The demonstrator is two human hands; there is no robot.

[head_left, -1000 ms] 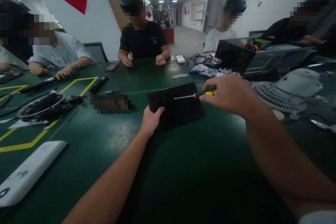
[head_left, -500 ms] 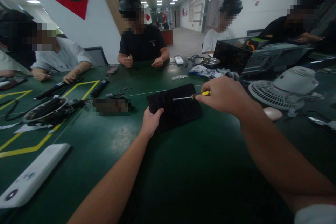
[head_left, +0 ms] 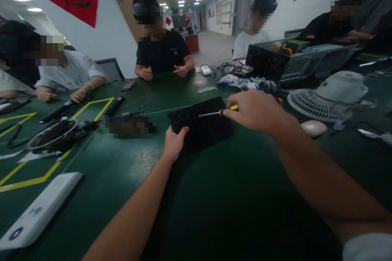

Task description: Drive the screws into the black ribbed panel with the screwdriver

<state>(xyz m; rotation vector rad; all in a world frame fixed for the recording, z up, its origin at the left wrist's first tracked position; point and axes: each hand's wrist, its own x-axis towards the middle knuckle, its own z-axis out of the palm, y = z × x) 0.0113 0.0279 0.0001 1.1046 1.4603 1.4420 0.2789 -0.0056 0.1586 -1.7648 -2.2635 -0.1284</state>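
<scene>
A dark, flat rectangular panel is tilted over the green table in front of me. My left hand grips its near left corner, thumb on top and fingers hidden beneath. In my right hand is a screwdriver with a yellow and black handle. Its metal shaft points left across the panel, and the tip lies over the panel's middle. Whether the tip touches the surface I cannot tell. The panel's details are too dark to make out.
Right of my hand stand a white fan and a pale computer mouse. Behind them is an open computer case. A white box-shaped device lies front left. Co-workers sit around the green table.
The view has shifted slightly, so most things sit a little further left. Both hands keep their hold on the panel and the screwdriver. The co-worker opposite has moved a hand.
</scene>
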